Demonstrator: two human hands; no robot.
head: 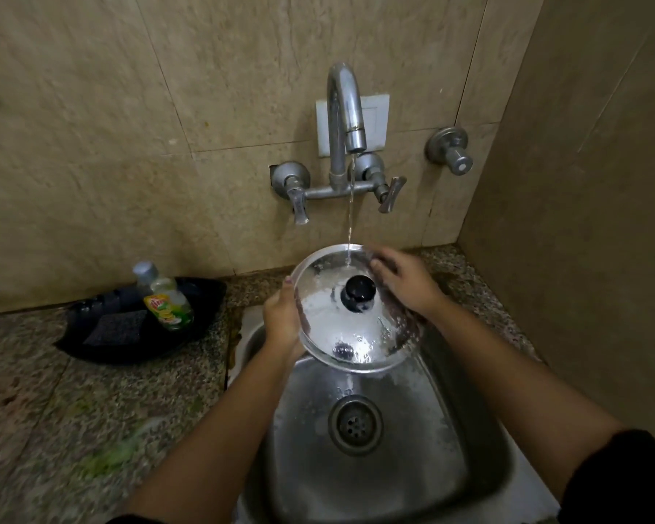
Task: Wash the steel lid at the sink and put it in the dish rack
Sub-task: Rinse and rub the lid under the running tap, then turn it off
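The round steel lid (333, 327) with a black knob (358, 293) is tilted over the steel sink (450, 429), its top facing me. A thin stream of water from the wall tap (346, 115) lands on the lid's far edge. My left hand (282, 319) grips the lid's left rim from underneath. My right hand (405, 279) lies flat on the lid's upper right surface, fingers spread near the stream. No dish rack is in view.
A black tray (103, 349) on the granite counter at left holds a dish soap bottle (165, 300) and a dark scrub pad (116, 327). Tiled walls close in behind and to the right. A separate valve (452, 151) sticks out right of the tap.
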